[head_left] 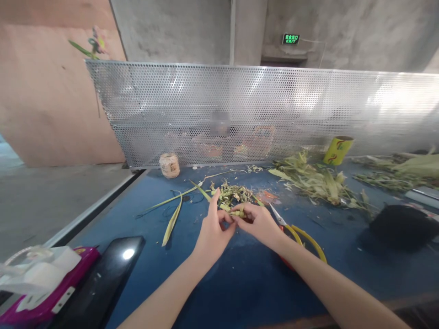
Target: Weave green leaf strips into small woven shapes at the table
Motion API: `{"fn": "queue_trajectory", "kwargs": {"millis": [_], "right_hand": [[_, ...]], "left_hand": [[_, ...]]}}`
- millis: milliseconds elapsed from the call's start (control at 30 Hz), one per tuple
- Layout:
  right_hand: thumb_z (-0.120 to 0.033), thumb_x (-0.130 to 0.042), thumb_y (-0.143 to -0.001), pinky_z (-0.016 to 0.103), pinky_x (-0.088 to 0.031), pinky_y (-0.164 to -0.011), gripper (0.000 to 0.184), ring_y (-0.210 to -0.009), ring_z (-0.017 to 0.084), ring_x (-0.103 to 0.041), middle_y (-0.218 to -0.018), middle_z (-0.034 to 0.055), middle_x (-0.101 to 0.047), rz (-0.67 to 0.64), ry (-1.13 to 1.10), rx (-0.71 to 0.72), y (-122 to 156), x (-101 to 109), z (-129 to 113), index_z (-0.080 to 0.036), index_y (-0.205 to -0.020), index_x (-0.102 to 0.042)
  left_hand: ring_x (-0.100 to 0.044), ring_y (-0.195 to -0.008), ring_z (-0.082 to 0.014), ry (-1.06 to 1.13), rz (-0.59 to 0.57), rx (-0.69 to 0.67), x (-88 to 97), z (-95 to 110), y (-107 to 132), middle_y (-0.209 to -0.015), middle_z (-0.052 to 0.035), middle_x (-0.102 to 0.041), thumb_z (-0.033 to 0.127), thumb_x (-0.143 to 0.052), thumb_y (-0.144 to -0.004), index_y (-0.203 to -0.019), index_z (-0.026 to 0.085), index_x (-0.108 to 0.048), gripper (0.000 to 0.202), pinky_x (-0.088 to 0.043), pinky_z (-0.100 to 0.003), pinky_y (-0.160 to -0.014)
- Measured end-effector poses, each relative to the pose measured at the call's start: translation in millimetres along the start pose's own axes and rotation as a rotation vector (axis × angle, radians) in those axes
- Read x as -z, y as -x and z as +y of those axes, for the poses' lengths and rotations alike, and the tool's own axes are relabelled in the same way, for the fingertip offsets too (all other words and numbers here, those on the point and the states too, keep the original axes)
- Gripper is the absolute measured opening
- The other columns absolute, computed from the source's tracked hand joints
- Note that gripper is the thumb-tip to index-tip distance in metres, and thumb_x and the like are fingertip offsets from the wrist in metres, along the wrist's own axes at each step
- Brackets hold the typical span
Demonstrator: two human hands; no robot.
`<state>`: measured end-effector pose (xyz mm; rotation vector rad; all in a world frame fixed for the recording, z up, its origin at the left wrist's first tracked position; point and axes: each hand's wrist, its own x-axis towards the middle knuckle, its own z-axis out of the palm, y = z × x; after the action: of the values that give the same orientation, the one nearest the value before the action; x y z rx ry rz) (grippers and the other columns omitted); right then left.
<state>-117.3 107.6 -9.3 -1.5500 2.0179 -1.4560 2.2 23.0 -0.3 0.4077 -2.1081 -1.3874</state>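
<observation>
Pinching plant bit (239, 213) w/ L hand (214, 228) & R hand (260, 225) — clamped betw. fingertips. Held nr. plant heap (236, 193) & scissors (278, 216).

This looks like a workshop, a bare, industrial one, for handwork with dried plants. The wall (171, 32) is raw concrete, the floor (51, 196) grey and plain, and a lit green exit sign (291, 39) in Chinese and English hangs high up, as in a public or work building. A screen (199, 91) of perforated metal runs along the far edge of the blue tabletop (236, 283). Dried leaves (315, 180) are heaped towards the far edge, right of the middle, and plant bits (236, 194) lie around the centre. Scissors (279, 218) lie right of them. A tablet (103, 274) sits at the near left corner.
</observation>
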Motion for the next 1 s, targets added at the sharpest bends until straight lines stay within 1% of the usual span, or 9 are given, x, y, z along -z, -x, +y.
{"fn": "queue_trajectory", "kwargs": {"millis": [100, 200, 367, 467, 600, 667, 800, 900, 1000], "right_hand": [[-0.021, -0.050, -0.070, 0.019, -0.036, -0.045, 0.015, -0.048, 0.007, -0.043, -0.058, -0.0020, -0.051, -0.039, -0.092, -0.035, 0.3, -0.8, 1.1, -0.016, -0.081, -0.059], [-0.021, -0.050, -0.071, 0.019, -0.034, -0.043, 0.016, -0.045, 0.006, -0.041, -0.056, -0.0031, -0.049, -0.073, -0.168, -0.075, -0.8, 1.6, -0.1, -0.016, -0.084, -0.058], [-0.026, -0.050, -0.074, 0.019, -0.031, -0.041, 0.018, -0.042, 0.006, -0.038, -0.051, -0.0052, -0.043, -0.155, -0.184, -0.097, -3.8, 11.9, -5.3, -0.015, -0.085, -0.058], [-0.028, -0.051, -0.074, 0.019, -0.032, -0.043, 0.017, -0.044, 0.006, -0.039, -0.052, -0.0055, -0.041, -0.214, -0.179, -0.080, -4.8, 16.0, -5.9, -0.014, -0.083, -0.057], [-0.028, -0.052, -0.073, 0.019, -0.033, -0.045, 0.019, -0.047, 0.006, -0.040, -0.057, -0.0043, -0.044, -0.231, -0.169, -0.083, -4.8, 18.3, -4.1, -0.014, -0.084, -0.057], [-0.026, -0.052, -0.073, 0.019, -0.033, -0.046, 0.015, -0.048, 0.006, -0.040, -0.057, -0.0038, -0.045, -0.251, -0.150, -0.078, -4.8, 18.6, -2.2, -0.014, -0.080, -0.057], [-0.024, -0.052, -0.071, 0.020, -0.033, -0.049, 0.010, -0.052, 0.007, -0.041, -0.058, -0.0030, -0.046, -0.312, -0.107, -0.049, -4.8, 17.0, 2.3, -0.014, -0.069, -0.054], [-0.030, -0.054, -0.071, 0.021, -0.033, -0.050, 0.015, -0.053, 0.008, -0.042, -0.059, -0.0026, -0.048, -0.301, -0.071, -0.047, -4.7, 14.3, 4.9, -0.015, -0.072, -0.055], [-0.037, -0.053, -0.073, 0.020, -0.030, -0.048, 0.021, -0.052, 0.008, -0.039, -0.058, -0.0034, -0.047, -0.281, 0.003, -0.031, -4.6, 11.8, 6.2, -0.015, -0.073, -0.056]], "left_hand": [[-0.049, -0.056, -0.0118, 0.086, -0.055, 0.070, -1.2, 0.2, -0.2, -0.058, 0.0056, -0.048, 0.023, -0.057, -0.071, -0.136, 0.014, 0.001, 0.088, -0.040, -0.026, -0.058], [-0.050, -0.058, -0.0124, 0.106, -0.060, 0.052, 0.0, -0.2, -0.1, -0.059, 0.0045, -0.050, 0.024, -0.059, -0.070, -0.136, 0.014, 0.003, 0.091, -0.040, -0.026, -0.060], [-0.046, -0.056, -0.0105, -0.106, -0.030, -0.099, 7.4, 2.6, 0.9, -0.070, 0.0009, -0.054, 0.028, -0.054, -0.075, -0.136, 0.017, 0.007, 0.087, -0.040, -0.025, -0.057], [-0.046, -0.061, -0.0104, -0.272, 0.007, -0.250, 11.6, 2.8, -0.6, -0.075, 0.0007, -0.050, 0.020, -0.047, -0.078, -0.136, 0.019, 0.007, 0.079, -0.042, -0.025, -0.061], [-0.051, -0.072, -0.0130, -0.486, -0.052, -0.373, 13.0, -2.3, -3.6, -0.089, -0.0022, -0.056, 0.014, -0.048, -0.076, -0.135, 0.025, 0.011, 0.084, -0.045, -0.028, -0.067], [-0.053, -0.076, -0.0137, -0.537, -0.058, -0.431, 12.8, -5.8, -4.4, -0.093, -0.0028, -0.059, 0.015, -0.048, -0.078, -0.134, 0.026, 0.012, 0.083, -0.046, -0.029, -0.069], [-0.057, -0.082, -0.0146, -0.622, -0.081, -0.530, 13.0, -12.1, -5.6, -0.096, -0.0031, -0.062, 0.013, -0.046, -0.079, -0.135, 0.028, 0.009, 0.079, -0.048, -0.029, -0.072], [-0.058, -0.082, -0.0157, -0.692, -0.071, -0.574, 13.2, -13.9, -6.9, -0.089, -0.0031, -0.063, 0.013, -0.045, -0.080, -0.135, 0.027, 0.004, 0.075, -0.048, -0.029, -0.072], [-0.058, -0.077, -0.0157, -0.720, -0.056, -0.558, 13.0, -11.7, -7.5, -0.081, -0.0023, -0.063, 0.013, -0.043, -0.080, -0.135, 0.024, 0.005, 0.074, -0.048, -0.029, -0.069]]}}
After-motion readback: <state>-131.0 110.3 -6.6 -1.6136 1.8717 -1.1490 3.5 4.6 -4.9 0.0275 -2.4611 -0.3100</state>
